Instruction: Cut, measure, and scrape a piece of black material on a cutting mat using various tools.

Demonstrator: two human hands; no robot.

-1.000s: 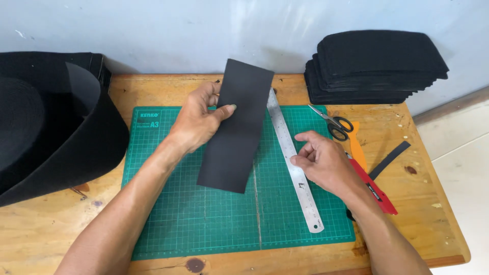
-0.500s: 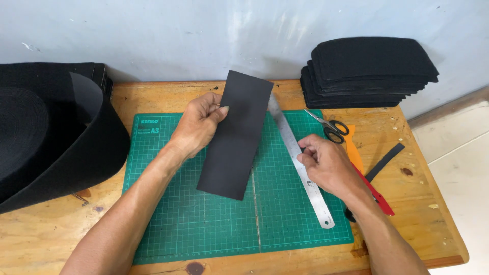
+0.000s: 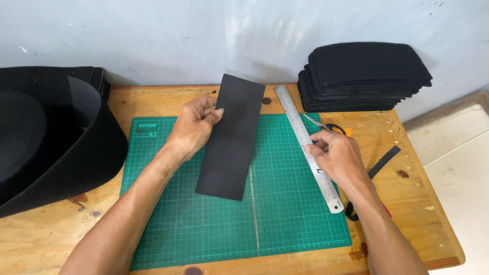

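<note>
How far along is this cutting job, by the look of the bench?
Done: a tall stack of cut black pieces sits at the back right, with a thin black offcut strip nearby. In hand: the left hand holds one black rectangular sheet over the green cutting mat, while the right hand rests on the steel ruler. Left: a big roll of black material remains, so plenty seems uncut.

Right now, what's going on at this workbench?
A person works at a wooden table over a green cutting mat. The left hand grips a black rectangular sheet by its long edge, the sheet lying across the mat. The right hand rests on a metal ruler laid slanted along the mat's right side. Scissors lie just behind that hand, a stack of black cut pieces sits at the back right, and a large black roll stands on the left.
</note>
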